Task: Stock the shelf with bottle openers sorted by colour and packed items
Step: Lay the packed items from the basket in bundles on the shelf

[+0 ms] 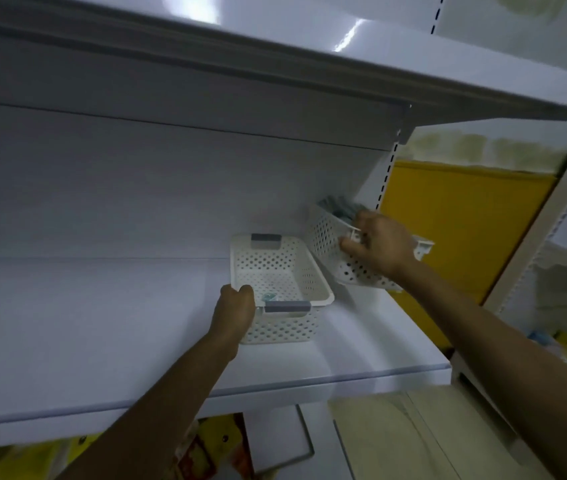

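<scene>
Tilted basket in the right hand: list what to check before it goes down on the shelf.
1. Grip: ok. The right hand grips the tilted basket at its rim.
2. Basket level: not ok. It is tipped steeply.
3. Contents: ok. The bluish items sit inside; none seen spilled.
4. Neighbour steady: ok. The left hand grips the near rim of the flat basket, which rests on the shelf.
5. Landing room at the shelf's right end: cannot tell. The tilted basket and arm cover it.
</scene>
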Motion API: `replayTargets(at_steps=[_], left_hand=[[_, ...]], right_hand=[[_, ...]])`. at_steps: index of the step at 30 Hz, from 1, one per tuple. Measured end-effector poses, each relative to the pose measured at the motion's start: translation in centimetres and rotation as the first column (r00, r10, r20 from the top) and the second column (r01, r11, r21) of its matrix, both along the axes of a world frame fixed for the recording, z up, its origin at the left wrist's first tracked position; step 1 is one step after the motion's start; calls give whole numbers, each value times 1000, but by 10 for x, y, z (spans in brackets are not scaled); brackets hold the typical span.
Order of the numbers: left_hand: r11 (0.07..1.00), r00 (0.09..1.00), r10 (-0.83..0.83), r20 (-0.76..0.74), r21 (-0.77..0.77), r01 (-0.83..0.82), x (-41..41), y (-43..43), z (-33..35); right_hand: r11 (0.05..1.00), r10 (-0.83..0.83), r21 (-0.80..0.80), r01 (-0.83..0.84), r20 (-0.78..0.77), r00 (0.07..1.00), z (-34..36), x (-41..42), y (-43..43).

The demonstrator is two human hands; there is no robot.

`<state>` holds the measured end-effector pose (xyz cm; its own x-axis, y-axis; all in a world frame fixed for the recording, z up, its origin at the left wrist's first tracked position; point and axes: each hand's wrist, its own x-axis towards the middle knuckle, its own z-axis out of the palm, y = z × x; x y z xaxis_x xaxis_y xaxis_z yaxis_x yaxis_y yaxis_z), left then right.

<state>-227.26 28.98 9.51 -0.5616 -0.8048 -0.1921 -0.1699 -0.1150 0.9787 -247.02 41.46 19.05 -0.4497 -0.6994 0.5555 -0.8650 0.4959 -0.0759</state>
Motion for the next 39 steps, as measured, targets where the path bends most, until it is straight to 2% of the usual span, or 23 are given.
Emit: replayTargets(at_steps=[6,13,17,20,22,25,26,27,28,29,30,31,32,33,36,38,39], left_hand=[[996,996,-88,6,-8,88,-7,20,5],[984,978,-139,-153,88,154,-2,20,10],[983,976,-84,-201,147,115,1,8,12],[979,979,-92,-183,163,122,1,0,13],[972,982,-107,-154,194,136,0,-2,17],[966,986,-140,-89,204,156,-2,-6,23],[970,988,-142,-68,192,152,-2,-7,24],[975,989,-140,-42,169,145,-3,-9,24],[980,991,-134,-24,142,136,-4,-11,21],[984,991,-129,-24,121,131,-4,-14,19],[986,992,-121,-38,114,124,-2,-16,16],[985,992,-115,-60,121,121,1,-18,14],[984,991,-106,-84,135,117,4,-21,10],[983,990,-92,-105,150,108,7,-24,5],[992,992,-60,-115,101,72,15,-31,-16],[999,990,-33,-136,7,35,16,-32,-26],[1000,985,-15,-172,2,15,16,-31,-26]], right_hand=[[992,58,-103,-75,-159,986,24,38,-3],[963,252,-70,-259,-98,963,-9,96,-43],[956,288,-12,-294,-152,945,-41,105,-54],[944,325,141,-298,-241,915,-62,103,-53],[938,339,118,-327,-108,935,-71,102,-42],[910,385,-182,-372,38,922,-87,98,-22],[898,336,-326,-296,74,939,-95,95,-15],[865,257,-479,-148,170,951,-103,90,-7],[809,190,-586,54,347,918,-109,87,1],[759,165,-595,265,569,805,-114,87,7],[752,184,-519,406,757,627,-119,88,9],[774,227,-455,441,849,476,-123,90,8],[789,276,-444,424,874,400,-125,95,4],[782,342,-480,399,864,369,-122,101,-4],[726,450,-557,402,828,335,-100,117,-28],[739,442,-547,393,834,329,-92,121,-39],[759,428,-545,357,830,358,-90,126,-44]])
